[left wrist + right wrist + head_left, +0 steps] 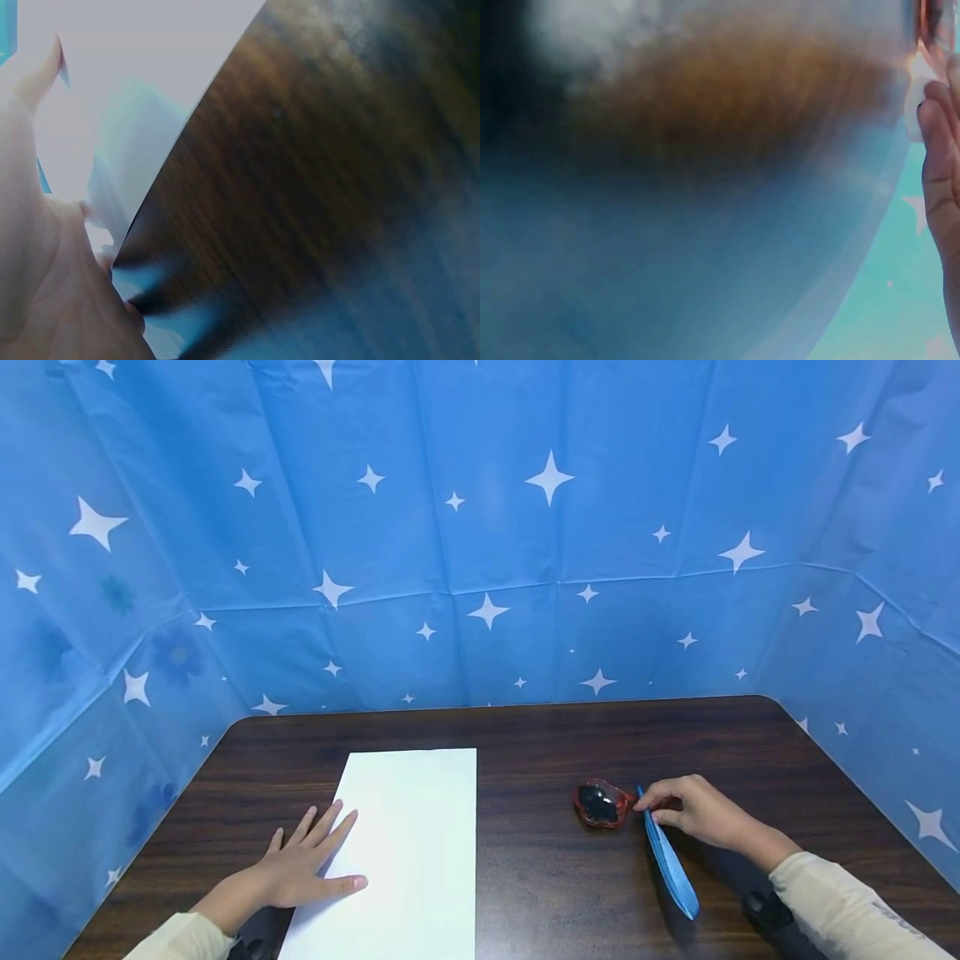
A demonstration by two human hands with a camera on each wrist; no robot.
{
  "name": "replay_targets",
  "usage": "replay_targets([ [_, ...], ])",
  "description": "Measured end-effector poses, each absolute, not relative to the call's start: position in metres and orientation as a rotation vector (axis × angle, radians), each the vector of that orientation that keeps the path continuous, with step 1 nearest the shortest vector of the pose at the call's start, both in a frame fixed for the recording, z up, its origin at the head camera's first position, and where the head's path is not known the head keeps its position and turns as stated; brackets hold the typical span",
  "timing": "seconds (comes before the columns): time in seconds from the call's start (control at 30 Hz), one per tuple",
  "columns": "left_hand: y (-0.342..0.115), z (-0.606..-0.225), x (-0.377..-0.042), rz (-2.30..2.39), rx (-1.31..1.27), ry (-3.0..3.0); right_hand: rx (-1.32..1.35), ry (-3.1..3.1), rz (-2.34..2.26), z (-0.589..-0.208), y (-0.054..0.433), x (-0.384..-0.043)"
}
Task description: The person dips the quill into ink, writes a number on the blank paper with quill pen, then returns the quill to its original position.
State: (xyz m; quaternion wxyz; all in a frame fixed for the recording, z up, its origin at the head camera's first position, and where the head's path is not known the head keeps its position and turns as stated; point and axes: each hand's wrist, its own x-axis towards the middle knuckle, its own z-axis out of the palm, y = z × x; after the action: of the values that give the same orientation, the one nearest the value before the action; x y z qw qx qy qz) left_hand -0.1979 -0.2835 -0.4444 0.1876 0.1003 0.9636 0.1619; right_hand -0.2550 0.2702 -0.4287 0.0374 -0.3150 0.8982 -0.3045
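Note:
A sheet of white paper point(416, 852) lies on the dark wooden table. My left hand point(303, 864) rests on its left edge with fingers spread, the thumb lying across the paper; the left wrist view shows the palm point(64, 292) beside the sheet. My right hand point(701, 814) pinches the upper end of a narrow blue strip-like thing point(670, 864) between thumb and fingers. Close to the left of those fingertips is a red-framed thing with a dark lens point(600, 802), like sunglasses. In the right wrist view, the fingers point(939, 142) appear at the right edge, close to something small and white point(915, 111).
The wood-grain table point(540, 735) has rounded far corners. A blue curtain with white stars point(480, 527) hangs behind it and along both sides. Dark wrist gear point(768, 910) sits under the right forearm.

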Motion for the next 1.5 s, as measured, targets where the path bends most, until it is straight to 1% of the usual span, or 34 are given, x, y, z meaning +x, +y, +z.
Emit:
replay_targets([
  [0.27, -0.282, -0.443, -0.196, 0.459, 0.282, 2.724, -0.980, 2.825, -1.054, -0.427, 0.273, -0.257],
  [0.47, -0.282, -0.443, -0.195, 0.471, 0.285, 2.725, -1.083, 2.755, -1.286, -0.421, 0.269, -0.251],
  [0.6, -0.282, -0.443, -0.195, 0.468, 0.283, 2.723, -0.997, 2.706, -1.369, -0.421, 0.265, -0.249],
  [0.7, -0.282, -0.443, -0.195, 0.469, 0.283, 2.722, -0.812, 2.672, -1.387, -0.425, 0.266, -0.253],
  [0.83, -0.282, -0.443, -0.194, 0.472, 0.281, 2.720, -0.736, 2.595, -1.494, -0.427, 0.265, -0.255],
  [0.97, -0.283, -0.444, -0.194, 0.478, 0.282, 2.720, -0.736, 2.519, -1.627, -0.429, 0.263, -0.257],
  [1.13, -0.285, -0.446, -0.196, 0.468, 0.287, 2.714, -0.732, 2.557, -1.642, -0.429, 0.261, -0.256],
  [1.33, -0.289, -0.450, -0.200, 0.475, 0.296, 2.713, -0.873, 2.523, -1.604, -0.428, 0.263, -0.259],
  [1.5, -0.290, -0.453, -0.201, 0.472, 0.287, 2.730, -0.775, 2.401, -1.581, -0.427, 0.262, -0.265],
])
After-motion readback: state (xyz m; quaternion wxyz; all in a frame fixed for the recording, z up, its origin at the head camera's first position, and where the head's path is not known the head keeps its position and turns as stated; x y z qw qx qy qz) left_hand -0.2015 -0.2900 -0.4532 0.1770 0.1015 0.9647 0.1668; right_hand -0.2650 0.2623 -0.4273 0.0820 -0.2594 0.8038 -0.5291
